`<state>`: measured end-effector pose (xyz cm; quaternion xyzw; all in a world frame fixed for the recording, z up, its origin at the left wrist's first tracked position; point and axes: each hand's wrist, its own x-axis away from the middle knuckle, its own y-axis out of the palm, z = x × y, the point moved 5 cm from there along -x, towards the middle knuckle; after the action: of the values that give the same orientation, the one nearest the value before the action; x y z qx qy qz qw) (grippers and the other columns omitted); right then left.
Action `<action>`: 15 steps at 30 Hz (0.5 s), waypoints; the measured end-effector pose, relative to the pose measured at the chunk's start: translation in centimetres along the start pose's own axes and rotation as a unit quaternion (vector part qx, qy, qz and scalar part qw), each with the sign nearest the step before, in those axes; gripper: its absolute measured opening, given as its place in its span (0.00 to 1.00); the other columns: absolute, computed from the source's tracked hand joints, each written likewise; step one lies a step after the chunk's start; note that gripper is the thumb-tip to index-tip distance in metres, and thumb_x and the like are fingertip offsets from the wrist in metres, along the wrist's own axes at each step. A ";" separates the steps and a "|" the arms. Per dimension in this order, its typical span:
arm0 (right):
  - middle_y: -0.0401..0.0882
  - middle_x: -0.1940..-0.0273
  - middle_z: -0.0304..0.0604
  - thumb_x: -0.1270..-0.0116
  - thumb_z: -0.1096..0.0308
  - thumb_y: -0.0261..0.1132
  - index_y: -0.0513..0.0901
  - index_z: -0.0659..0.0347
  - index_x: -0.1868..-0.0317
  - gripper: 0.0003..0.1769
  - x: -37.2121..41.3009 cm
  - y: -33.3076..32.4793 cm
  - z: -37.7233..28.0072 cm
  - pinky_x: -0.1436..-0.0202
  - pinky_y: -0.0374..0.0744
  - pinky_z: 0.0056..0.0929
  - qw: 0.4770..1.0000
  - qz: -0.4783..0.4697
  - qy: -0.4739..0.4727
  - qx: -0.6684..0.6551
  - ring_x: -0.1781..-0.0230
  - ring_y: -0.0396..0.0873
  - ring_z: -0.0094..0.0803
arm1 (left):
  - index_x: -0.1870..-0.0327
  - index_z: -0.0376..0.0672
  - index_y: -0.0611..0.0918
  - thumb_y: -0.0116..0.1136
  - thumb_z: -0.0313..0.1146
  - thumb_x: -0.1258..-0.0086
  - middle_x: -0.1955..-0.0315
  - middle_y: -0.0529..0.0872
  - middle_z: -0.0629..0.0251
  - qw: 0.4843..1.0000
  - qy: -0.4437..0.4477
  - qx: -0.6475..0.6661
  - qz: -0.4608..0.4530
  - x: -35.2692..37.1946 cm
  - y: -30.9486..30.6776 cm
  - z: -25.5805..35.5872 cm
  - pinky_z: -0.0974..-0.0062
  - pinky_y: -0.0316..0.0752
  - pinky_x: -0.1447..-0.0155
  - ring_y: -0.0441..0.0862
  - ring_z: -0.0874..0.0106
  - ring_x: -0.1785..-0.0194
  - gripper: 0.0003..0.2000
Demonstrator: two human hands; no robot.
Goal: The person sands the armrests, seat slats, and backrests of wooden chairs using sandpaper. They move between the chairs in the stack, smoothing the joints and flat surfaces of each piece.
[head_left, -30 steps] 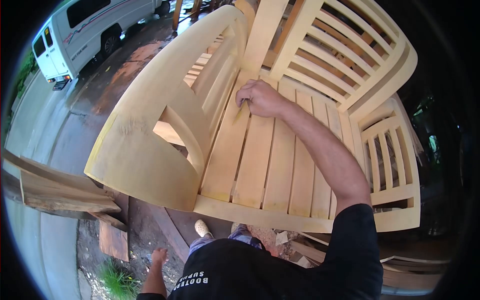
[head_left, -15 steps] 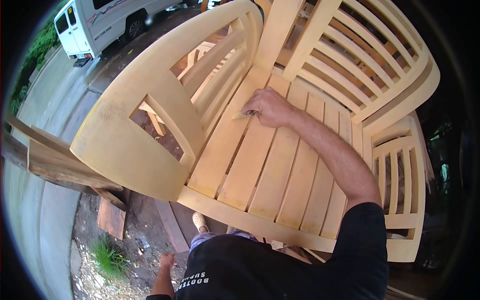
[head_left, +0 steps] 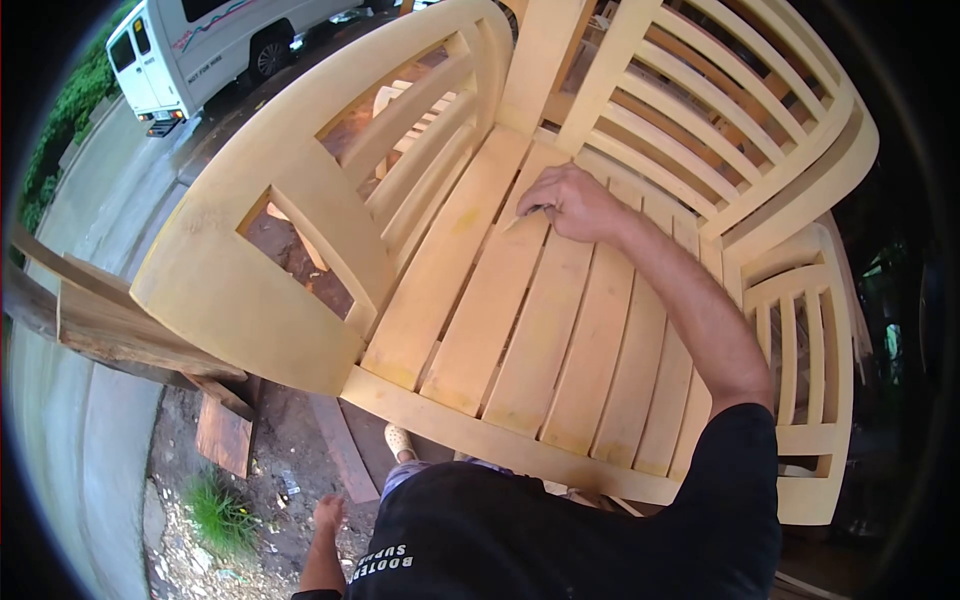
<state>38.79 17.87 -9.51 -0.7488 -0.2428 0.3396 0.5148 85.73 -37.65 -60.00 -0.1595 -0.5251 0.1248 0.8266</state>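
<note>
A pale wooden chair with a slatted seat (head_left: 485, 325) fills the middle of the view, its broad armrest side (head_left: 215, 255) on the left and its slatted back (head_left: 700, 110) at the upper right. My right hand (head_left: 575, 203) is closed on a small yellowish sheet (head_left: 524, 220), pressed to a seat slat near the back. The sheet is mostly hidden under my fingers. Low at the left, beside my body, my left hand (head_left: 329, 511) hangs away from the chair, its fingers small and loosely curled; whether it holds anything is unclear.
A white van (head_left: 165, 75) stands on the pavement at the upper left. Rough wooden boards (head_left: 130, 335) jut in at the left, above a loose plank (head_left: 224, 435). Grass (head_left: 220, 512) grows on the littered ground. Another slatted wooden piece (head_left: 800, 400) is at the right.
My right hand has moved right with the sheet, from the leftmost slats to the neighbouring one. The chair has shifted slightly left in view. My left hand is slightly higher.
</note>
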 end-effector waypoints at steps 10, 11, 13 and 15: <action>0.91 0.56 0.35 0.49 0.87 0.64 0.90 0.55 0.58 0.22 3.2 1.7 -0.9 0.42 0.76 0.41 0.999 -0.018 0.032 0.025 0.50 0.83 0.40 | 0.49 0.38 0.84 0.60 0.40 0.25 0.70 0.89 0.60 0.997 0.009 -0.076 -0.026 -1.6 -0.2 1.2 0.68 0.81 0.71 0.86 0.68 0.73 0.15; 0.91 0.56 0.35 0.49 0.87 0.64 0.90 0.55 0.57 0.22 3.6 1.9 -1.2 0.42 0.75 0.40 0.999 -0.009 0.030 0.030 0.49 0.83 0.39 | 0.48 0.38 0.85 0.60 0.41 0.25 0.70 0.89 0.60 0.997 0.022 -0.072 -0.027 -2.3 -0.1 1.4 0.69 0.81 0.71 0.86 0.68 0.73 0.15; 0.91 0.55 0.35 0.49 0.87 0.65 0.90 0.54 0.56 0.22 4.7 2.2 -1.6 0.41 0.74 0.40 0.999 0.009 0.028 0.043 0.48 0.83 0.39 | 0.47 0.38 0.85 0.60 0.41 0.25 0.71 0.89 0.60 0.996 0.035 -0.079 -0.032 -2.9 -0.2 2.0 0.69 0.82 0.71 0.87 0.68 0.73 0.16; 0.90 0.59 0.35 0.50 0.85 0.64 0.90 0.54 0.59 0.21 5.2 2.2 -2.0 0.43 0.74 0.40 0.998 0.028 0.011 0.049 0.51 0.82 0.39 | 0.47 0.38 0.85 0.61 0.41 0.25 0.71 0.89 0.61 0.994 0.033 -0.097 -0.039 -3.7 0.2 3.0 0.69 0.81 0.71 0.87 0.69 0.73 0.16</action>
<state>43.72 19.58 -12.44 -0.7330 -0.1991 0.3568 0.5438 81.48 -38.45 -61.99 -0.2220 -0.5131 0.0354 0.8284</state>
